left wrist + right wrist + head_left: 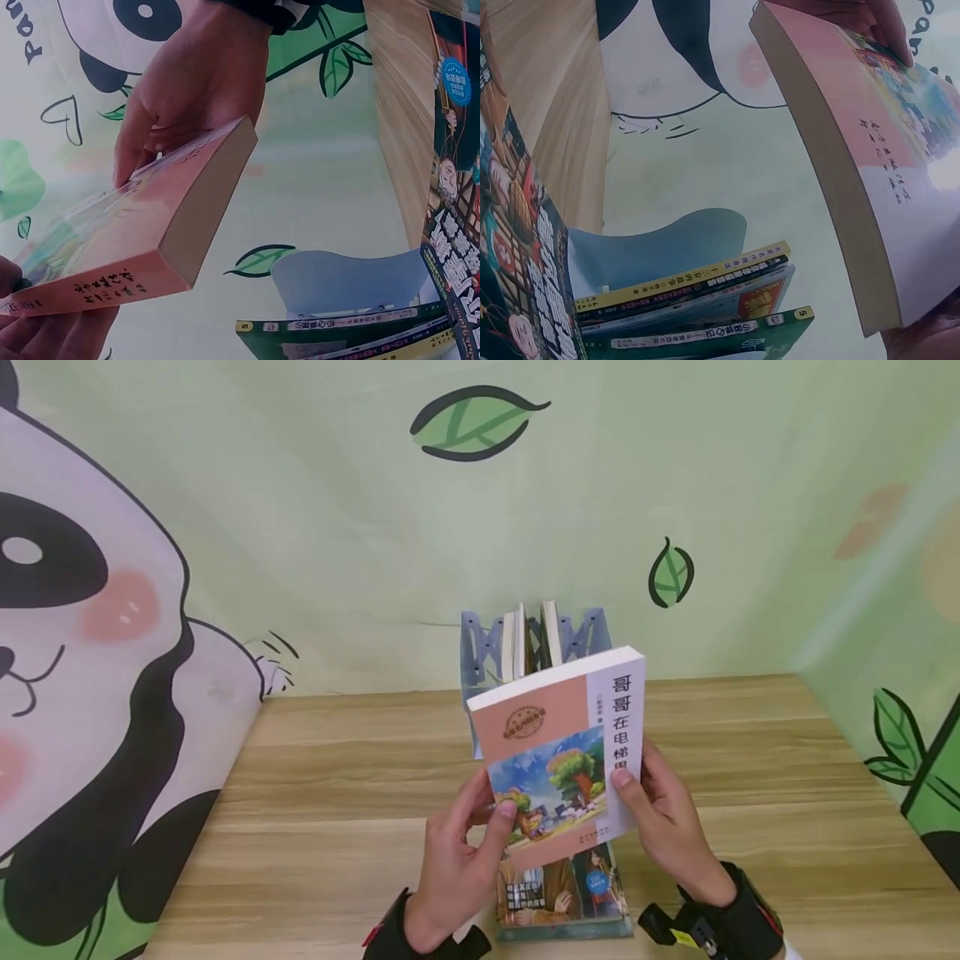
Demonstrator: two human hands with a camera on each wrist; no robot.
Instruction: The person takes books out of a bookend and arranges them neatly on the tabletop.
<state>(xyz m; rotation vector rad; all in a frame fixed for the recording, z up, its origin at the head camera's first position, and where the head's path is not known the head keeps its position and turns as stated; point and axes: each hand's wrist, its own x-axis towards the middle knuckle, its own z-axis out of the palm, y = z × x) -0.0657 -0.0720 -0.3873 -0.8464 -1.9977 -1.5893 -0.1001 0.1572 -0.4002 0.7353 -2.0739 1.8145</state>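
Observation:
A thick paperback book [551,760] with a pink and lavender cover and a picture of trees is held up tilted, its cover facing me. My left hand [461,860] grips the lower left edge, thumb on the cover picture. On the other side, my right hand [675,822] holds the lavender edge with its thumb on the front. Both hands' other fingers are partly hidden behind the book. Beneath it a dark illustrated book [555,897] lies on the table, its upper part covered. The right wrist view shows the held book's page block [825,172] closed.
Behind the held book stands a blue bookend rack [471,647] with several upright books [551,631], including a green-spined one [705,335]. The wooden table [337,777] meets a green backdrop [337,527] printed with a panda and leaves.

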